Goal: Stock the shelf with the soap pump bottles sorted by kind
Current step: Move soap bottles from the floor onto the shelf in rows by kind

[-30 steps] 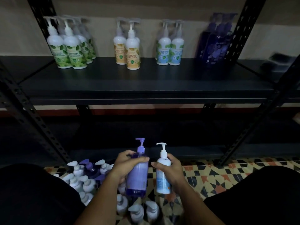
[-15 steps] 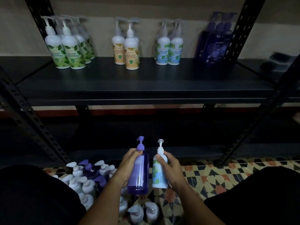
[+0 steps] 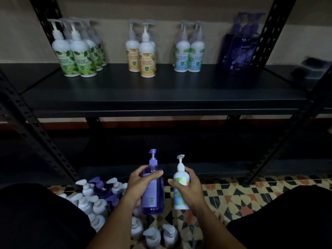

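My left hand [image 3: 139, 184] grips a purple pump bottle [image 3: 153, 193] upright above the floor. Beside it my right hand [image 3: 188, 187] holds a white pump bottle [image 3: 179, 191] with a blue-green label. On the black shelf [image 3: 161, 90] above stand four sorted groups: green-label bottles [image 3: 77, 54] at the left, orange-label bottles [image 3: 142, 54], blue-label bottles [image 3: 189, 53], and dark purple bottles [image 3: 240, 49] at the right.
A heap of white and purple pump bottles [image 3: 97, 198] lies on the patterned tile floor [image 3: 233, 194] below my arms. Black perforated uprights [image 3: 32, 123] frame the rack on both sides. A lower shelf [image 3: 197, 168] sits dark behind my hands. My dark-clothed knees fill both bottom corners.
Both hands have risen slightly with their bottles. The white bottle has turned in my right hand, so its label now faces differently.
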